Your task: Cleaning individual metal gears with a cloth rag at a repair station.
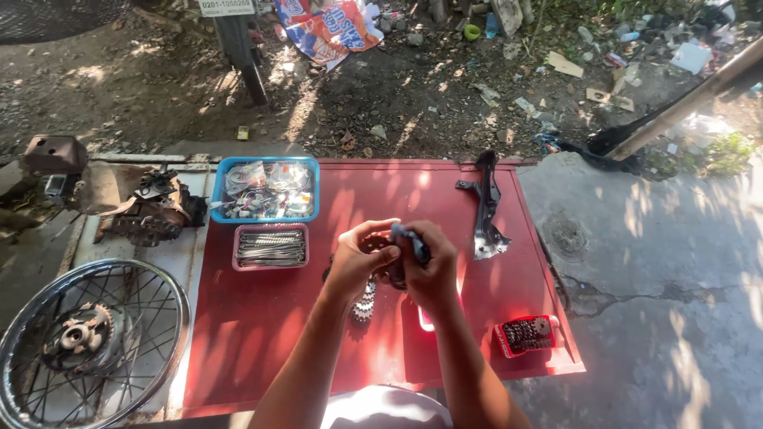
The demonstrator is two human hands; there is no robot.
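Both my hands meet above the middle of a red metal sheet lying on the ground. My left hand grips a dark round metal part, mostly hidden between the palms. My right hand presses a bluish-grey rag against that part. A toothed sprocket lies on the red sheet just below my left wrist.
A blue tray of small bagged parts and a pink tray of spokes sit at the sheet's far left. A black bracket lies at right, a red box of small parts near right. A spoked wheel and engine block lie left.
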